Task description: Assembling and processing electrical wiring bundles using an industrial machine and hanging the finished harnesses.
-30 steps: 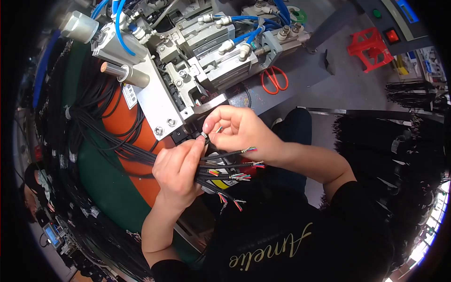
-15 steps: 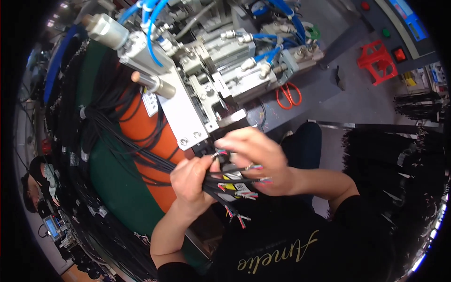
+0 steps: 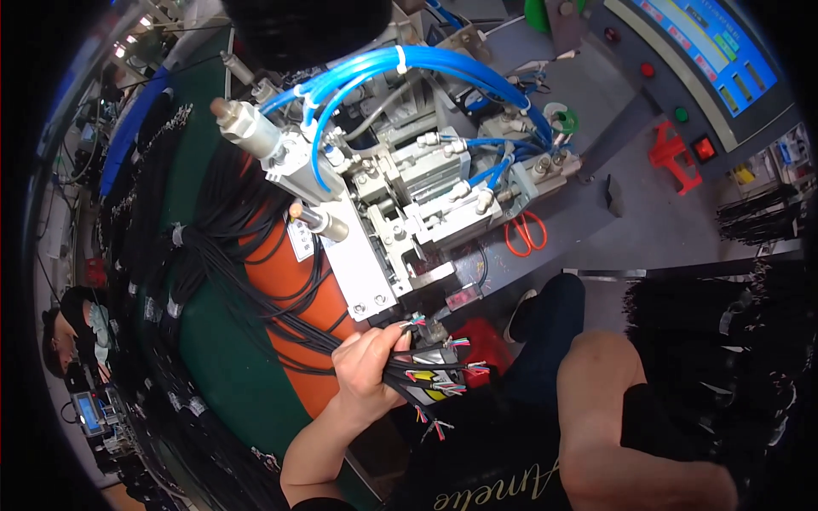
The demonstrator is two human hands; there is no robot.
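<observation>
My left hand (image 3: 365, 370) is closed around a bunch of black cables (image 3: 294, 319). Their stripped ends fan out to its right, showing thin pink, green, yellow and white wires (image 3: 477, 369). One cable end (image 3: 417, 321) stands apart at the thumb and fingertips, just below the machine's front edge. My right arm is bent at the lower right, and my right hand (image 3: 673, 487) is drawn back near the body, away from the cables. Its fingers are not clearly visible. A metal clamping machine (image 3: 409, 204) with cylinders and blue air hoses (image 3: 375, 64) stands ahead.
Red-handled scissors (image 3: 525, 235) lie on the grey bench right of the machine. A control screen (image 3: 711, 51) and a red stool (image 3: 673, 157) are at the upper right. Black cable bundles hang at the right (image 3: 699, 341) and lie on green cloth (image 3: 226, 375) at left.
My right hand has left the cable ends and swung down to the lower right. My left hand keeps its grip on the cables. The view has shifted, showing more of the machine and screen.
</observation>
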